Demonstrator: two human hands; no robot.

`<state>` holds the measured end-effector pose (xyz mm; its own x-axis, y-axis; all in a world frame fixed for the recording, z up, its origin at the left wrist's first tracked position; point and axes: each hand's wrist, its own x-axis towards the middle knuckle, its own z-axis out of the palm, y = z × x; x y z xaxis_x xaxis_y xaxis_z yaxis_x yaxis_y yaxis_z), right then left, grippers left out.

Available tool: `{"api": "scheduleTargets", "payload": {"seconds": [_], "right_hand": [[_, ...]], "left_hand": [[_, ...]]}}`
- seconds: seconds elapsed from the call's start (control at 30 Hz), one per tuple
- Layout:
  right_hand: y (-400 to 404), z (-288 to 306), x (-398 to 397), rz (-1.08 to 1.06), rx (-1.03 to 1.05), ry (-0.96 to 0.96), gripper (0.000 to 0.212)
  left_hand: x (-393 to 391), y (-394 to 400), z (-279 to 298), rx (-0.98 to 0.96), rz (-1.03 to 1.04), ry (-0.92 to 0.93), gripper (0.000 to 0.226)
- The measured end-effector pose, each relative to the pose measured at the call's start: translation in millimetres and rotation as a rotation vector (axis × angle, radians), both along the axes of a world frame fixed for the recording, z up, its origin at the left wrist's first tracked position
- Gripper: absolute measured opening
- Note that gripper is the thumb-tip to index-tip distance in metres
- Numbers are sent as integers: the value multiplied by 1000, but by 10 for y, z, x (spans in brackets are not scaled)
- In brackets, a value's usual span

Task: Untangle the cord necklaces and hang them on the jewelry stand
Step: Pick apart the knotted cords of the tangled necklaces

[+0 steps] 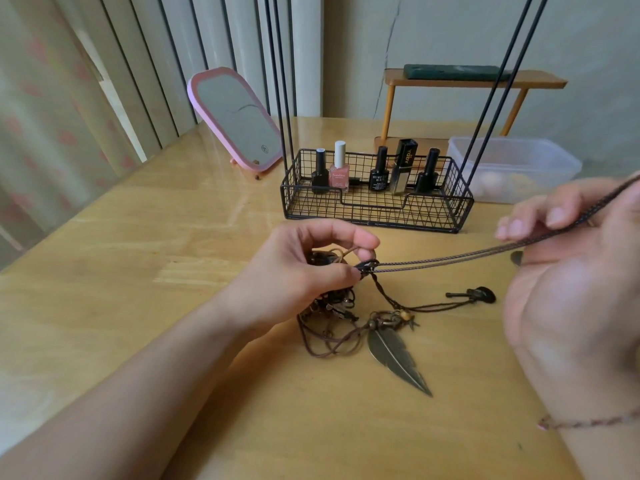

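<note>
A tangle of brown cord necklaces (332, 327) lies on the wooden table (173, 258), with a bronze feather pendant (394, 358) and a small dark guitar pendant (474, 294) spread to its right. My left hand (311, 268) grips the bunched part of the tangle and pinches a knot between thumb and forefinger. From that knot a doubled dark cord (450, 254) runs taut to the right, pinched in the fingers of my raised right hand (568, 271). The black wire jewelry stand (377, 206) sits behind, its thin uprights rising out of view.
Several nail polish bottles (339, 171) stand in the stand's basket base. A pink-framed mirror (235, 119) leans at the back left. A clear plastic box (512, 168) and a small wooden shelf (474, 81) are at the back right. A cord bracelet is on my right wrist.
</note>
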<state>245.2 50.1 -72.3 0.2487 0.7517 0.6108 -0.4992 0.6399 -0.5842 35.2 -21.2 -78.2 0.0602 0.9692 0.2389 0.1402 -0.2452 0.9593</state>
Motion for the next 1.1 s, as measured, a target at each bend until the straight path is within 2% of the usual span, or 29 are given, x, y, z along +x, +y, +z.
{"api": "scheduleTargets", "payload": {"seconds": [0.1, 0.2, 0.23, 0.33, 0.5, 0.7, 0.83, 1.0, 1.1], "right_hand": [[1, 18, 18, -35, -47, -17, 56], [-39, 72, -32, -1, -70, -68, 67], [-59, 90, -50, -8, -71, -94, 59], [-125, 97, -83, -63, -82, -221, 10], [-157, 82, -100, 10, -172, -414, 14], [-150, 87, -96, 37, -286, -550, 12], [-156, 106, -97, 120, -275, -499, 13], [-130, 159, -64, 144, -236, -143, 17], [-23, 158, 15, 88, -184, -23, 13]], "left_hand": [[-10, -4, 5, 17, 1, 41, 35], [-10, -4, 15, 25, 11, 81, 38], [-3, -8, 13, 27, 30, 107, 39], [13, -15, -26, 64, 158, 316, 40], [14, 1, -63, 95, 319, 656, 32], [42, -30, -39, 50, 346, 872, 35], [-6, -3, -38, 19, 301, 817, 41], [-99, 34, -73, 28, 264, 678, 40], [-122, 53, -72, -15, 226, 540, 37]]}}
